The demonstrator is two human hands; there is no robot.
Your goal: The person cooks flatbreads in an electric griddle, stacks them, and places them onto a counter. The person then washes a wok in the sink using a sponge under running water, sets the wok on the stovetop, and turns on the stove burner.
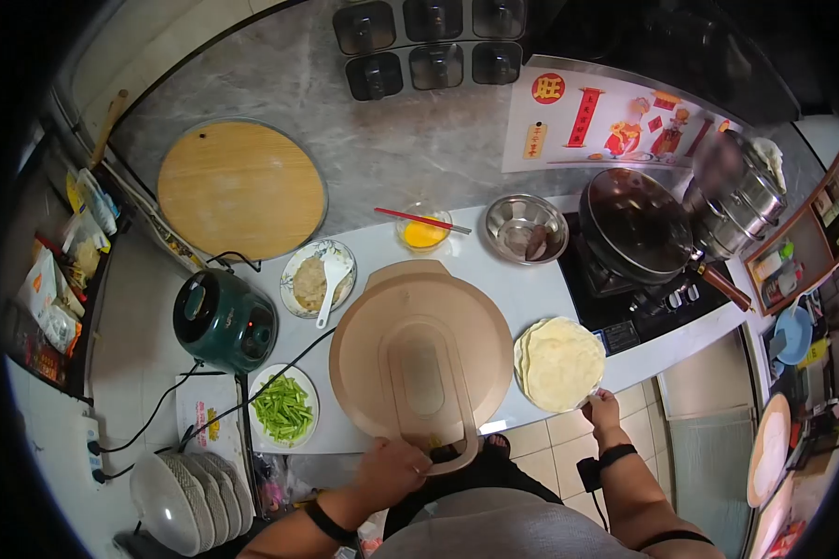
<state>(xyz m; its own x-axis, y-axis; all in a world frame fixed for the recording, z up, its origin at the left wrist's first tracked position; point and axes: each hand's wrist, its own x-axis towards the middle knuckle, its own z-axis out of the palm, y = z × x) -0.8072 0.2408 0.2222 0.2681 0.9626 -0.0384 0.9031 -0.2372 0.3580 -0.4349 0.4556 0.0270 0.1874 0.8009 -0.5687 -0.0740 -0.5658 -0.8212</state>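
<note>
My left hand (pixel 393 473) is closed on the handle of a large beige lid (pixel 359 349), which lies over the middle of the counter. My right hand (pixel 603 410) pinches the lower right edge of a plate stacked with thin round pale flatbreads (pixel 559 363), just right of the lid. Left of the lid are a plate of cut green vegetables (pixel 283 410) and a patterned plate of pale paste (pixel 309 282) with a white spoon (pixel 331 288). Behind the lid, red chopsticks (pixel 410 218) rest across a glass bowl of yellow egg (pixel 423 234).
A steel bowl (pixel 526 229) sits at the back. To the right, a dark pan (pixel 636 226) stands on the black stove (pixel 615 328), its handle pointing forward. A green appliance (pixel 225 321) with cables and several stacked bowls (pixel 182 503) are at left. A round wooden board (pixel 242 189) leans behind.
</note>
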